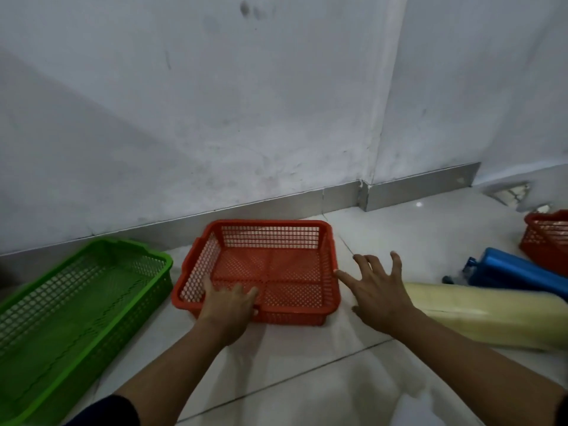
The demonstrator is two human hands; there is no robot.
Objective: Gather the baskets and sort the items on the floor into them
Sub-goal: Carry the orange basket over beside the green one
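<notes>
An empty red mesh basket (270, 238) sits on the pale tiled floor close to the wall. My left hand (229, 309) rests over its near rim, fingers curled on the edge. To the basket's right hovers my right hand (379, 287), fingers spread, its thumb tip touching the basket's right rim. A long empty green basket (92, 290) lies at the left, next to the red one. A second red basket (545, 241) stands at the far right edge, partly cut off.
A pale yellow roll (491, 315) lies on the floor just right of my right hand. Behind it lies a blue object (519, 272). The white wall with a grey skirting (276, 204) runs behind the baskets. Bare tiles (307, 364) stretch in front.
</notes>
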